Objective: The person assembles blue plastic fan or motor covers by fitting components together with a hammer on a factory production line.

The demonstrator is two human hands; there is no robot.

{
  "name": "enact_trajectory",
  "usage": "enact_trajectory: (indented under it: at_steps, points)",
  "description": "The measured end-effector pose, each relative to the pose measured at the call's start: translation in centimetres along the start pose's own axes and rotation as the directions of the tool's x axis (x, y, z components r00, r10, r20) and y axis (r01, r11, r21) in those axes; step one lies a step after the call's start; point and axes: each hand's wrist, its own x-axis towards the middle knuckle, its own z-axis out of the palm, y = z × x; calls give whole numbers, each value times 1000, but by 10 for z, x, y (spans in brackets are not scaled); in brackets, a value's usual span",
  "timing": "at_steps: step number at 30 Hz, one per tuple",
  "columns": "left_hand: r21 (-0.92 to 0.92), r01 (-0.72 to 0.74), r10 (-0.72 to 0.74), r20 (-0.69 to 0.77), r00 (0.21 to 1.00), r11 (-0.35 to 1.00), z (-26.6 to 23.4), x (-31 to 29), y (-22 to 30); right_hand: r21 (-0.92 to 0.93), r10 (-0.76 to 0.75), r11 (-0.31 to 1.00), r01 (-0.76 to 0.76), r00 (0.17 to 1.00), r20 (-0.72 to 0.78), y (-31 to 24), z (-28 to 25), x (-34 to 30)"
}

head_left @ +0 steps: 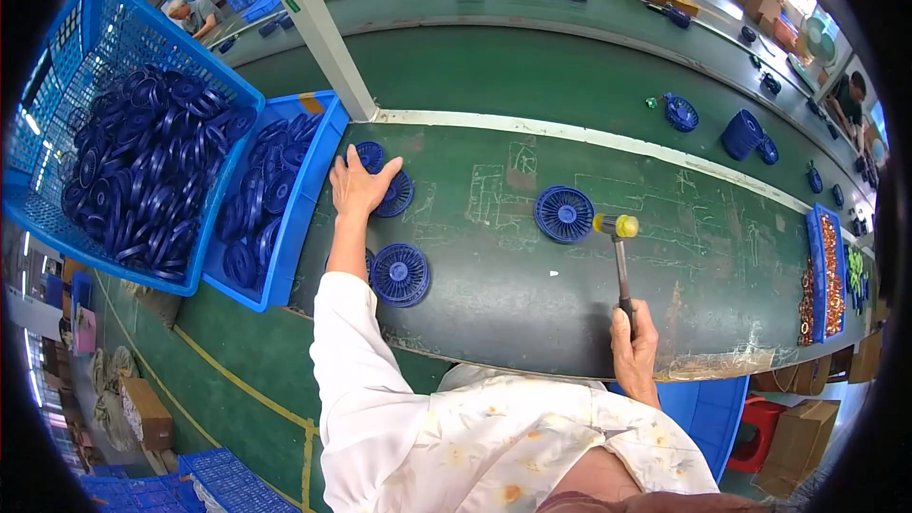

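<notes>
My left hand [361, 185] is over several round dark-blue slotted plastic wheels at the left of the green worktop. Its fingers are spread, with the thumb out over one wheel [394, 198]; whether the fingertips press on it I cannot tell. Closer to me lies another slotted wheel [400, 275], partly beside my left forearm. My right hand [635, 347] is wrapped round the dark handle of a mallet [622, 271]. The mallet's yellow head is just right of a single slotted wheel [563, 215], which lies flat in the middle of the worktop.
At the left, a large blue crate [228, 85] and a lower blue bin [323, 142] hold many blue rings. Small copper-coloured parts fill a narrow blue tray [834, 228] at the right. A post [318, 28] rises behind. Blue parts lie on the conveyor [532, 66]; other people work beyond.
</notes>
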Motion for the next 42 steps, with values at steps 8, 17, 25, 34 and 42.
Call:
enact_trajectory:
  at_steps: [8, 17, 25, 34, 42]
  points:
    - [-291, -571, 588, -36, 808, 768, 36, -70, 36, -143, -47, 988, 55, 997, 61, -30, 11, 4]
    - [-367, -721, 790, 67, 609, 587, 14, -152, 61, -190, 46, 982, -12, 984, 172, -45, 29, 16]
    - [-324, -669, 731, 123, 672, 669, 20, -160, 77, -254, 6, 965, 65, 964, 267, -39, 35, 17]
    - [-360, -650, 723, 113, 682, 669, 23, -170, 77, -284, 108, 958, -26, 955, 275, -44, 29, 9]
    - [-423, -597, 708, 179, 683, 682, 23, -199, 82, -207, -41, 975, 85, 977, 208, -57, 11, -6]
